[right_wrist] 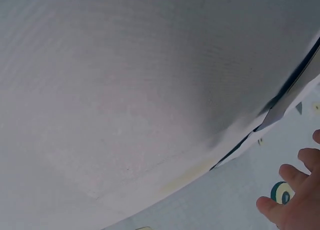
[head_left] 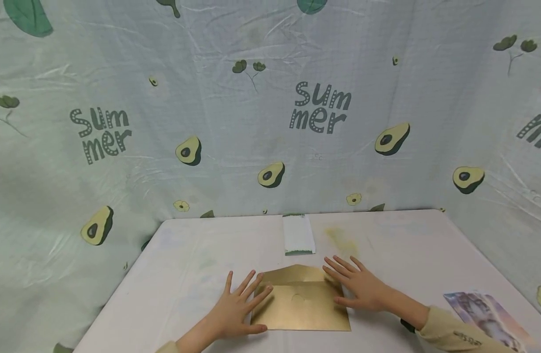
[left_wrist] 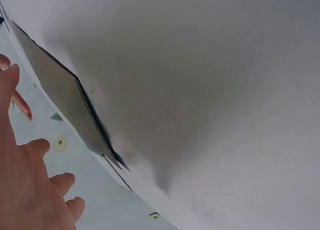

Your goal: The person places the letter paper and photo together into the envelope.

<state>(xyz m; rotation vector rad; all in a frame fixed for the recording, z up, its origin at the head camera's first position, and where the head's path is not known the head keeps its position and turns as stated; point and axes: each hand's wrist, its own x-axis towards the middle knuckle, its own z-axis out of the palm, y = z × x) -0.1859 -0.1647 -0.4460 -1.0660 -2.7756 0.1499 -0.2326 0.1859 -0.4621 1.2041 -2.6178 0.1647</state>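
Note:
A gold envelope (head_left: 303, 306) lies on the white table in the head view, its pointed flap (head_left: 294, 273) unfolded toward the far side. My left hand (head_left: 237, 310), fingers spread and straight, is at the envelope's left edge. Over its right edge is my right hand (head_left: 360, 287), also with outstretched fingers. Whether either hand touches the paper cannot be told. The left wrist view shows the envelope (left_wrist: 67, 95) edge-on beside the left hand (left_wrist: 30, 185). In the right wrist view, the right hand (right_wrist: 300, 190) appears at the lower right corner.
Behind the envelope lies a white packet (head_left: 298, 235) with green ends. A picture card (head_left: 486, 316) in purple and pink rests at the table's right, partly under the right sleeve (head_left: 455, 333). A printed avocado curtain (head_left: 235, 117) surrounds the table (head_left: 199, 294).

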